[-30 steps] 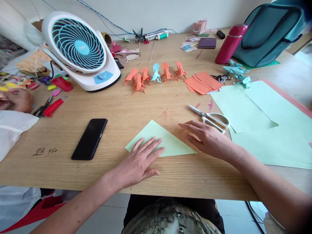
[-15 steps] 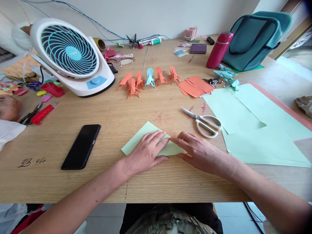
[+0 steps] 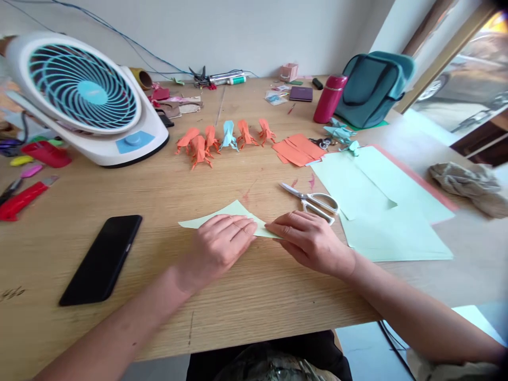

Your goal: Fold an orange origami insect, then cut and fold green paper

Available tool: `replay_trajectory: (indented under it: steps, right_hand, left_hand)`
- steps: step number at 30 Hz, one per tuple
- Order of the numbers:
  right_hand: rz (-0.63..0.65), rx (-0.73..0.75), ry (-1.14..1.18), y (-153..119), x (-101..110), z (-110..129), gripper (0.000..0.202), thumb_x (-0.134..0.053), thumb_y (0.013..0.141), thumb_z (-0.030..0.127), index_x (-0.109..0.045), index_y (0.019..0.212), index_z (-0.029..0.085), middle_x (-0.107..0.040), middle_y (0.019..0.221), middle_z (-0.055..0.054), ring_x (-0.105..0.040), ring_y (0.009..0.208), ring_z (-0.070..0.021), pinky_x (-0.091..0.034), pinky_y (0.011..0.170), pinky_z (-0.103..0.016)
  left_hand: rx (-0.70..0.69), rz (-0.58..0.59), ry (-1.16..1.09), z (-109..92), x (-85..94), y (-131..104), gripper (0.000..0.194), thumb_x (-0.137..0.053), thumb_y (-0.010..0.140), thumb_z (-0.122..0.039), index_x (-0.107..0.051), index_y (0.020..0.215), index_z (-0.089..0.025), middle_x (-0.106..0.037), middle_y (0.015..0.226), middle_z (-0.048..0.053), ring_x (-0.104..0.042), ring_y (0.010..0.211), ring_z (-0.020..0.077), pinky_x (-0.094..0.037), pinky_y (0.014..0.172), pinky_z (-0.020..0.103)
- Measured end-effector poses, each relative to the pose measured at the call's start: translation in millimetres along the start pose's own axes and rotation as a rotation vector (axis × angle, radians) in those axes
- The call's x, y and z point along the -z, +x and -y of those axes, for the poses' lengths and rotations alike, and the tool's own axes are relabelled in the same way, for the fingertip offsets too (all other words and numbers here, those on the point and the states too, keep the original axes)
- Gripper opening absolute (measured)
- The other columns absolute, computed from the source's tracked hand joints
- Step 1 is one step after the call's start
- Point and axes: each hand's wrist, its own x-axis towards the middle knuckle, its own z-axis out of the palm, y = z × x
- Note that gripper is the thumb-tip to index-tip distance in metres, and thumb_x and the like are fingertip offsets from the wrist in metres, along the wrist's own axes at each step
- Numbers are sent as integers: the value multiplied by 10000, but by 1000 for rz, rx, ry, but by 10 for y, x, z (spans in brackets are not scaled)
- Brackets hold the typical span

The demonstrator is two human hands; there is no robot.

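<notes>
A folded pale green paper [image 3: 235,209] lies in front of me, its pointed top facing away and its left side curving up a little. My left hand [image 3: 224,239] is closed over its near edge, fingers together; the thumb is hidden. Close by on the right, my right hand [image 3: 311,241] pinches the paper's right part between thumb and fingers. White-handled scissors [image 3: 304,196] lie just beyond the right hand, blades pointing left. Farther back stand several folded orange paper figures [image 3: 199,151] and a light blue one [image 3: 228,135].
A black phone [image 3: 102,259] lies to the left, with a red cutter [image 3: 24,202] beyond it. Behind stands a white fan [image 3: 135,138]. Orange sheets [image 3: 299,149], large green sheets [image 3: 397,235], a pink bottle [image 3: 329,100] and a teal bag [image 3: 373,92] are on the right.
My view has turned to the right. The left hand's spread fingers have drawn together over the paper's near edge. The paper, flat before, now bends up at its left side.
</notes>
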Motion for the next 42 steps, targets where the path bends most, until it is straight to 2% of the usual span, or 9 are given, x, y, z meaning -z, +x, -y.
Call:
replay_trajectory:
  steps: [7, 13, 21, 25, 28, 31, 34, 38, 42]
  right_hand:
    - [-117, 93, 49, 80, 0, 65, 303, -451, 1024, 272, -640, 1241, 176, -727, 990, -88, -669, 820, -172, -512, 711, -323]
    - [-234, 121, 180, 126, 25, 71, 268, -513, 1001, 248, -688, 1182, 155, -733, 955, -92, -686, 821, -163, -551, 702, -308]
    - [-414, -7, 356, 182, 92, 18, 241, -568, 984, 319, -761, 1054, 193, -758, 895, -75, -702, 776, -167, -591, 682, -320]
    - [-521, -180, 427, 174, 75, -8, 241, -626, 943, 386, -781, 982, 206, -760, 809, -51, -675, 667, -159, -591, 696, -342]
    - [-571, -368, 513, 149, 72, -18, 271, -621, 937, 441, -781, 975, 226, -737, 741, -26, -612, 572, -138, -575, 651, -330]
    - [-616, -461, 617, 125, 59, -45, 300, -576, 959, 464, -758, 1038, 239, -757, 843, -34, -588, 581, -131, -552, 613, -311]
    - [-566, -466, 690, 126, 22, -74, 324, -580, 957, 466, -710, 1170, 259, -755, 960, -41, -625, 688, -145, -562, 707, -333]
    - [-308, -417, 797, 168, -63, -49, 533, -639, 906, 522, -580, 1364, 257, -682, 1212, -88, -639, 1018, -210, -538, 888, -383]
    - [-104, -455, 926, 193, -174, 22, 529, -659, 872, 570, -642, 1234, 185, -710, 1052, -89, -667, 915, -211, -551, 815, -353]
  left_hand:
    - [-25, -99, -68, 69, 16, -23, 173, -588, 922, -95, -641, 1077, -150, -760, 953, 65, -711, 896, 209, -557, 818, 366]
    - [-35, -71, -68, 273, 83, -174, 157, -558, 940, -128, -648, 1057, -184, -765, 944, 43, -711, 846, 193, -546, 882, 408]
    - [106, -47, -251, 516, 56, -254, 159, -549, 959, -222, -682, 1045, -233, -762, 902, 15, -714, 828, 183, -527, 778, 313]
    - [169, -100, -308, 548, 27, -286, 159, -539, 967, -260, -691, 1011, -240, -753, 876, 7, -709, 771, 166, -511, 710, 268]
    - [299, -192, -313, 573, 21, -323, 157, -557, 956, -292, -706, 966, -244, -733, 814, -11, -675, 682, 145, -470, 630, 237]
    - [507, -286, -346, 584, 44, -337, 172, -594, 926, -330, -704, 872, -209, -634, 663, -38, -543, 555, 115, -388, 551, 224]
    - [712, -343, -498, 559, 56, -312, 256, -575, 925, -374, -644, 770, -184, -441, 578, -48, -379, 535, 103, -309, 518, 227]
    - [901, -398, -692, 475, -40, -272, 373, -566, 918, -444, -512, 652, -189, -317, 599, -38, -284, 578, 116, -260, 531, 247]
    - [1025, -392, -936, 352, -205, -280, 407, -587, 896, -508, -477, 659, -197, -340, 627, -34, -308, 601, 119, -296, 543, 238]
